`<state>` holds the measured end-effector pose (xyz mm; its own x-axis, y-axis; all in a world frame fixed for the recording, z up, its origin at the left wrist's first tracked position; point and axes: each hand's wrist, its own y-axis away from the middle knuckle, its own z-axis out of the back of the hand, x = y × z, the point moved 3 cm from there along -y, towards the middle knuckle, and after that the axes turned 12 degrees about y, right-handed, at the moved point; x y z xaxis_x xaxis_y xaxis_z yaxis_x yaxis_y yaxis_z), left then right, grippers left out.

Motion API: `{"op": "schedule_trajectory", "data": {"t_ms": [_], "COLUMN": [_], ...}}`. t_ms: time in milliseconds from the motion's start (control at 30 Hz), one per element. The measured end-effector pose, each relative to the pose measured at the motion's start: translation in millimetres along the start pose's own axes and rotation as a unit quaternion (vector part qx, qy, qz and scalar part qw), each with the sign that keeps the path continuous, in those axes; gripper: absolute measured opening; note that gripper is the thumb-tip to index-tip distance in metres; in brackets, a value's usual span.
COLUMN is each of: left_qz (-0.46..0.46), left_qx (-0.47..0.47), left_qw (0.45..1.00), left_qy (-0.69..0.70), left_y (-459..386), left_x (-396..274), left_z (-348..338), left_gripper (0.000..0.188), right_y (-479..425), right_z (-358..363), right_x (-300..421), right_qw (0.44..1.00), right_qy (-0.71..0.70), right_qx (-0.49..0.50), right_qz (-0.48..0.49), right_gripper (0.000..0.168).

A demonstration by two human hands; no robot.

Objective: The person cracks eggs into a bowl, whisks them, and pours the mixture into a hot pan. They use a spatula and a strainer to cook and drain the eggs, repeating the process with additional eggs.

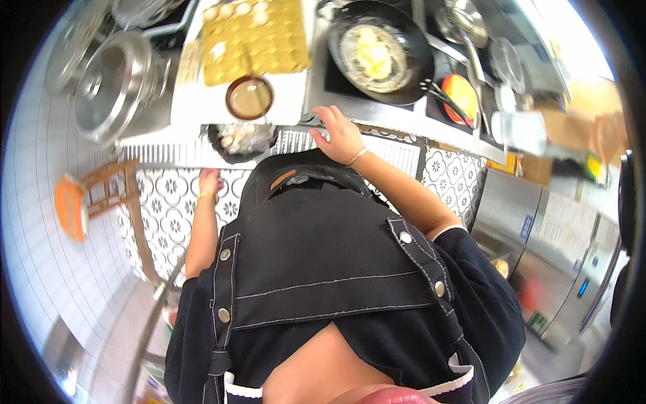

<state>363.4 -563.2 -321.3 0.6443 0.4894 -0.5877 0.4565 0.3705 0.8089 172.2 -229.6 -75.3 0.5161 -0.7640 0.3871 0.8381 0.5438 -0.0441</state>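
My right hand [339, 134] is at the steel counter's front edge, below the wok, with its fingers apart and nothing in them. My left hand [211, 182] hangs low at my side, fingers curled; blur hides whether anything is inside. A black wok [421, 55] holds a pale yellow, egg-like food [373, 53] in its middle. Left of the wok, a brown-rimmed bowl [250, 98] with clear yellowish liquid stands on a white board [287, 108]. Behind it lies a yellow egg tray [277, 45] with several eggs [244, 9] along its far side.
Below the board, a black-lined bin [245, 139] contains eggshells. A lidded steel pot [116, 86] stands left. Right of the wok are a red-and-yellow dish [460, 98] with black-handled tongs [449, 103] and a translucent container [519, 132]. A wooden stool [108, 189] stands on the left.
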Motion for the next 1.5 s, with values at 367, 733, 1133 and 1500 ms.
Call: {"op": "schedule_trajectory", "data": {"t_ms": [367,733,1133,1500], "left_qz": [0.024,-0.184,-0.112,-0.051], "left_qx": [-0.046,0.01,0.053,0.066], "left_qw": [0.975,0.916,0.887,0.931], "left_qy": [-0.214,-0.356,-0.446,-0.355], "left_y": [31,94,42,-35], "left_x": [54,135,131,-20], "left_z": [-40,-93,-49,-35], "left_gripper": [0.013,0.022,0.032,0.025], "right_y": [-38,-157,50,78], "right_z": [186,193,201,95], "right_x": [-340,-465,-309,-168], "right_qw": [0.812,0.541,0.806,0.903], "right_qy": [-0.338,-0.689,-0.448,0.075], "right_qx": [-0.287,-0.086,-0.106,-0.136], "right_qz": [-0.381,-0.474,-0.371,-0.4], "right_gripper": [0.026,0.03,0.019,0.045]}}
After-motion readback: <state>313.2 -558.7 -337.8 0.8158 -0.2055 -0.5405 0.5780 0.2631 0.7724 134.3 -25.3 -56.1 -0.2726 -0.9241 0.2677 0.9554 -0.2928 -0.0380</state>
